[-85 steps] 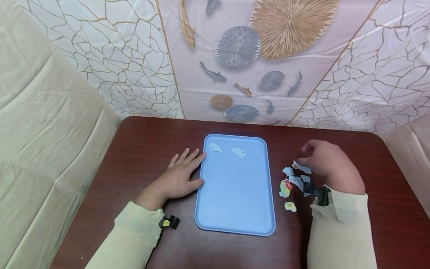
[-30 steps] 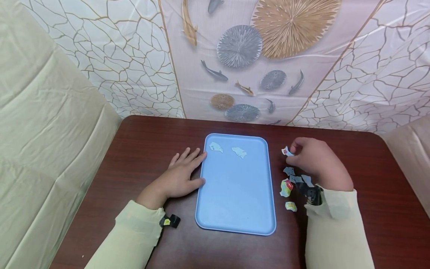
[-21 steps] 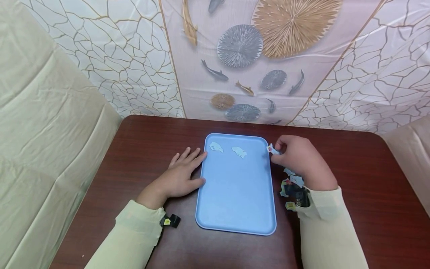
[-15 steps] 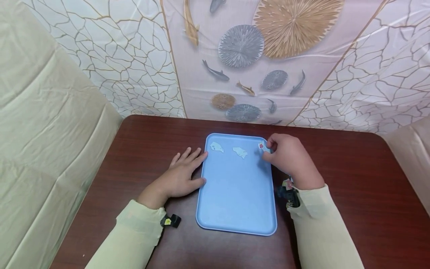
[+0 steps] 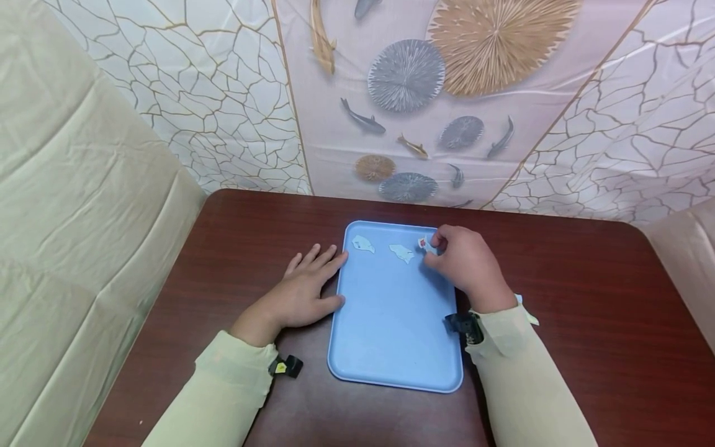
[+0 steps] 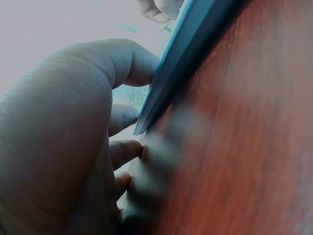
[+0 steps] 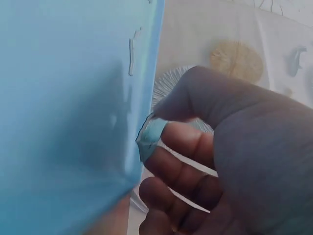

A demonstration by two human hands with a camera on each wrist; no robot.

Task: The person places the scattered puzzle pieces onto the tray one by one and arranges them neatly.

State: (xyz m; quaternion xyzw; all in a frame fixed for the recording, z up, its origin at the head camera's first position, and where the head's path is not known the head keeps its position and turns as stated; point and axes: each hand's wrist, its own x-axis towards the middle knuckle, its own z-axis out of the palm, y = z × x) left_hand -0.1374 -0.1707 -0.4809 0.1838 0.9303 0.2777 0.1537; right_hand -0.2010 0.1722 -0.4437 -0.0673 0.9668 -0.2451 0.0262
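Observation:
My right hand [image 5: 466, 264] pinches a torn piece of paper [image 5: 422, 243] with a red mark between thumb and fingers. It is over the upper right part of a blue tray [image 5: 396, 329]. In the right wrist view the paper's pale underside and dark edge show close to the tray surface. Two pale torn pieces lie on the tray: one at the upper left [image 5: 363, 243], another at the middle [image 5: 401, 252], just left of the held piece. My left hand [image 5: 304, 295] lies with fingers spread on the table, thumb and index fingertip touching the tray's left rim.
The tray sits on a dark brown wooden table [image 5: 240, 248]. Bits of other paper pieces [image 5: 530, 318] peek out beside my right sleeve, which hides the others. A patterned cloth [image 5: 391, 130] hangs behind the table's far edge.
My right hand picked up the red-marked paper piece from the pile right of the tray and carried it left, over the tray. The left hand stayed by the rim.

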